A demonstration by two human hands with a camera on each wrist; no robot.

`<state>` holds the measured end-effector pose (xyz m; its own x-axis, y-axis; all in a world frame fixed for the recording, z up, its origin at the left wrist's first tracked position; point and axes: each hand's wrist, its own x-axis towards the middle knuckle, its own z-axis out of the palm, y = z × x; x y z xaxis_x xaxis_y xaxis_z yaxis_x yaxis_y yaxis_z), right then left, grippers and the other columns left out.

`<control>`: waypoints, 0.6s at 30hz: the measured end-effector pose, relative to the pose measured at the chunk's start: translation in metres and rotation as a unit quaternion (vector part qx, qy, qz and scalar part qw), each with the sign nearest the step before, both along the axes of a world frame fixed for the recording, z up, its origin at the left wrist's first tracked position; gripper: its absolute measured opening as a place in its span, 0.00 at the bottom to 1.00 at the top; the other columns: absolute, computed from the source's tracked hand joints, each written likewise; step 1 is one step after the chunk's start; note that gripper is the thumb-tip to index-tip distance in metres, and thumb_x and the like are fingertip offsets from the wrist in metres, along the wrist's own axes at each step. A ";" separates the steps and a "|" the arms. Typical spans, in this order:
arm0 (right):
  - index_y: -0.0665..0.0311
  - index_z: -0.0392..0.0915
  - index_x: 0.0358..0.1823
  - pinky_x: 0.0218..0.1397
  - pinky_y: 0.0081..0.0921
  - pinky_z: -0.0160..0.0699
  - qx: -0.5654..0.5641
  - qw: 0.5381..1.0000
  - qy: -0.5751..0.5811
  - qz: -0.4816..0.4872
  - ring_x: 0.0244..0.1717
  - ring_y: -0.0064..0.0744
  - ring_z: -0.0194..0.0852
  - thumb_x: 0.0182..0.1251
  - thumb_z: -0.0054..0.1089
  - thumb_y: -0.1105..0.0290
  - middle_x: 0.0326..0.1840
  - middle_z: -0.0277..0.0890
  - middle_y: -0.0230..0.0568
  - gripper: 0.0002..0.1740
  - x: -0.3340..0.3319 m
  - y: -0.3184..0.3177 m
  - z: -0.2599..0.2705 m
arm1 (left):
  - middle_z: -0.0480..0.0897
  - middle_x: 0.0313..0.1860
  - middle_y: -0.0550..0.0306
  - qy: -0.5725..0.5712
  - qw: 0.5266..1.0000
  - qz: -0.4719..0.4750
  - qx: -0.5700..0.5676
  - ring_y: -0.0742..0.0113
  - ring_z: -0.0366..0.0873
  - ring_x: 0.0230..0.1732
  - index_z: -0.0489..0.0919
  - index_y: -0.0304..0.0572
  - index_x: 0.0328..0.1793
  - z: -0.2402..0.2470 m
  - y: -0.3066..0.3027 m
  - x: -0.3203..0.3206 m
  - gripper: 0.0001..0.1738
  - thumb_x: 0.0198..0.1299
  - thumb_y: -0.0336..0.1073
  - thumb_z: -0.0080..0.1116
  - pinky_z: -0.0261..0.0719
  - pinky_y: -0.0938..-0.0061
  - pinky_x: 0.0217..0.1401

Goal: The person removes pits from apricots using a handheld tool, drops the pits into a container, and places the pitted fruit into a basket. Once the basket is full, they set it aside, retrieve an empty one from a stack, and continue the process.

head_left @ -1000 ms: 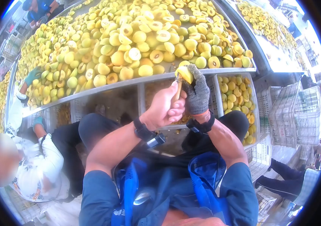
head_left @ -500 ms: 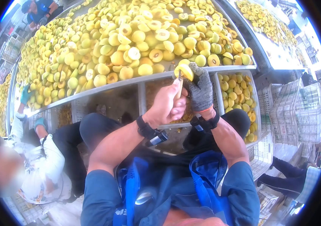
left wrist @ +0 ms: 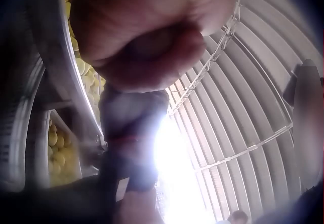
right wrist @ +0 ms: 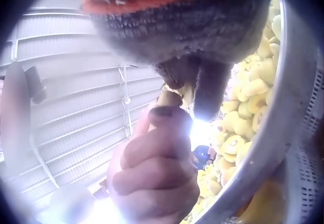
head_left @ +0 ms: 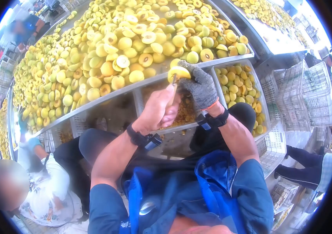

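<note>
Curling the gloved right hand (head_left: 201,89) round a yellow fruit (head_left: 178,72), a person clenches a tool (head_left: 172,96) in the left hand (head_left: 158,111), just below those fingers.

The 2 forearms reach forward and converge, the bare left hand (head_left: 161,111) clenched into a fist right against the gloved right hand (head_left: 201,89), whose fingers curl upward.
</note>
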<state>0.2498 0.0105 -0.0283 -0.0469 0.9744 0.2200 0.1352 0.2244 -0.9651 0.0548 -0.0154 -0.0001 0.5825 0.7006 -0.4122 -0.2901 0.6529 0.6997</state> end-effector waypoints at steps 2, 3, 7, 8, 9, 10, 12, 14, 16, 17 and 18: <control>0.65 0.77 0.70 0.53 0.27 0.84 -0.011 0.998 -0.054 0.016 0.50 0.29 0.85 0.69 0.69 0.74 0.53 0.87 0.44 0.28 0.007 -0.004 0.023 | 0.64 0.19 0.65 -0.021 1.000 -0.014 -0.014 0.77 0.58 0.12 0.74 0.38 0.43 -0.001 -0.001 -0.001 0.27 0.82 0.57 0.43 0.59 0.78 0.11; 0.65 0.77 0.70 0.53 0.27 0.84 -0.055 0.998 0.000 0.030 0.50 0.28 0.85 0.69 0.69 0.74 0.54 0.87 0.44 0.28 0.008 -0.004 0.027 | 0.64 0.19 0.65 -0.017 1.000 -0.011 -0.007 0.77 0.58 0.12 0.74 0.38 0.44 -0.001 -0.001 0.000 0.27 0.82 0.57 0.43 0.59 0.78 0.11; 0.63 0.76 0.71 0.54 0.30 0.85 -0.059 0.998 -0.024 0.014 0.51 0.30 0.86 0.70 0.68 0.72 0.57 0.86 0.48 0.28 0.006 -0.008 0.026 | 0.63 0.20 0.65 0.007 1.000 -0.003 0.012 0.77 0.57 0.12 0.74 0.38 0.45 -0.006 -0.002 0.007 0.27 0.82 0.57 0.43 0.58 0.78 0.11; 0.63 0.76 0.72 0.54 0.31 0.85 -0.016 0.996 -0.089 -0.007 0.51 0.32 0.87 0.71 0.68 0.72 0.58 0.86 0.49 0.28 0.004 -0.009 0.023 | 0.63 0.20 0.65 0.014 1.000 0.001 0.015 0.77 0.57 0.12 0.74 0.38 0.46 -0.008 -0.002 0.008 0.27 0.82 0.57 0.42 0.58 0.78 0.11; 0.63 0.76 0.72 0.55 0.31 0.84 0.061 0.988 -0.136 -0.037 0.51 0.33 0.87 0.71 0.68 0.72 0.57 0.86 0.49 0.28 0.003 -0.007 0.015 | 0.63 0.20 0.65 -0.002 1.000 0.003 -0.010 0.77 0.57 0.12 0.74 0.38 0.46 -0.007 -0.001 0.010 0.27 0.82 0.57 0.42 0.58 0.77 0.11; 0.63 0.76 0.71 0.55 0.32 0.84 0.137 0.972 -0.181 -0.066 0.52 0.33 0.87 0.71 0.67 0.71 0.57 0.86 0.50 0.28 0.001 -0.004 0.003 | 0.63 0.20 0.65 -0.019 0.999 0.006 -0.035 0.77 0.57 0.12 0.74 0.38 0.46 -0.004 0.000 0.011 0.27 0.82 0.57 0.42 0.58 0.77 0.11; 0.64 0.76 0.71 0.55 0.32 0.84 0.212 0.947 -0.220 -0.098 0.52 0.36 0.87 0.71 0.68 0.71 0.57 0.86 0.50 0.27 -0.001 -0.002 -0.004 | 0.64 0.20 0.65 -0.050 0.997 0.004 -0.065 0.77 0.56 0.12 0.74 0.39 0.46 -0.002 0.004 0.011 0.27 0.82 0.57 0.42 0.58 0.77 0.11; 0.64 0.77 0.70 0.55 0.33 0.84 0.206 0.950 -0.210 -0.103 0.52 0.40 0.88 0.70 0.68 0.70 0.56 0.86 0.51 0.27 -0.002 -0.003 -0.002 | 0.64 0.20 0.65 -0.079 0.994 -0.007 -0.077 0.76 0.56 0.12 0.74 0.39 0.46 -0.001 0.005 0.009 0.27 0.82 0.57 0.42 0.57 0.77 0.11; 0.64 0.78 0.69 0.55 0.33 0.84 0.112 0.983 -0.131 -0.060 0.52 0.44 0.88 0.69 0.69 0.69 0.54 0.86 0.52 0.27 0.000 -0.002 0.007 | 0.64 0.20 0.65 -0.057 0.997 -0.006 -0.060 0.76 0.56 0.12 0.74 0.39 0.46 -0.005 0.005 0.009 0.27 0.82 0.57 0.42 0.57 0.76 0.11; 0.64 0.78 0.69 0.55 0.33 0.84 0.064 0.993 -0.089 -0.038 0.52 0.46 0.88 0.69 0.69 0.69 0.54 0.86 0.52 0.27 0.002 -0.002 0.012 | 0.64 0.20 0.65 -0.045 0.998 -0.007 -0.052 0.76 0.56 0.11 0.74 0.40 0.46 -0.007 0.006 0.009 0.27 0.82 0.57 0.42 0.58 0.76 0.11; 0.64 0.78 0.69 0.55 0.33 0.84 0.028 0.995 -0.091 -0.014 0.52 0.47 0.87 0.68 0.70 0.69 0.54 0.86 0.52 0.27 0.005 -0.001 0.017 | 0.64 0.20 0.65 -0.025 0.999 -0.005 -0.046 0.76 0.56 0.12 0.74 0.40 0.45 -0.006 0.004 0.009 0.27 0.82 0.57 0.42 0.58 0.76 0.11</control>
<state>0.2553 0.0100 -0.0111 -0.0631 0.9624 0.2642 0.3139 0.2704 -0.9101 0.0641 -0.0110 -0.0056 0.6099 0.6556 -0.4452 -0.3164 0.7165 0.6216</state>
